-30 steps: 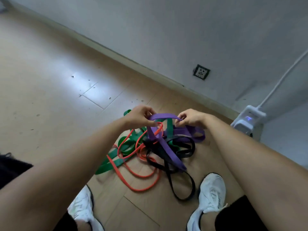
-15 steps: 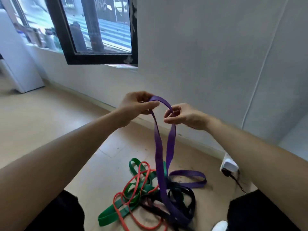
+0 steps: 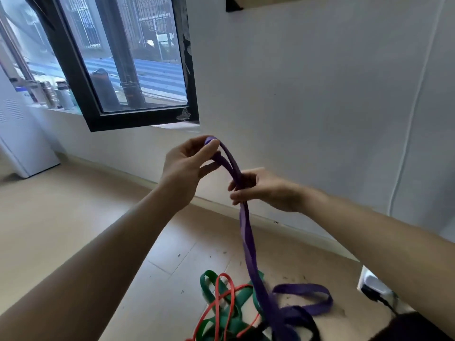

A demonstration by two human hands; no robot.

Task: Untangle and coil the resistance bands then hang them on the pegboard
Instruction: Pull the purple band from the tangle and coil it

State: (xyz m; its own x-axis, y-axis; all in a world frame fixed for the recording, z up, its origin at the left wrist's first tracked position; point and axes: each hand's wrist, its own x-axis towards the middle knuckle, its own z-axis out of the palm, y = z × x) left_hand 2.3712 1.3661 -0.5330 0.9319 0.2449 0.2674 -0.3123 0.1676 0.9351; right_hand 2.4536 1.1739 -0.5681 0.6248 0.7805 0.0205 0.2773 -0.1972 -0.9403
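Purple band: lifted up in front of the person, its top bend at the left hand, both strands running down through the right hand and on to the floor, where its lower end curls in a flat loop to the right of the heap.
Left hand: the higher of the two, thumb and fingers pinched on the top fold of the purple band.
Right hand: lower and a little to the right, fingers curled round both strands just beneath the fold, so the short stretch between the hands arches up and over.
Green band: on the floor under the hands, looped and lying beneath the others.
Red band: thin, crossing over the green one in a tall loop.
Black band: at the bottom edge, mixed in with the purple one; how they cross is hard to make out there.
Floor: pale boards, with small dark specks near the heap.
Window: dark-framed, up on the wall to the left.
Wall: white, with a thin white cable running down it to a plug block at the right.
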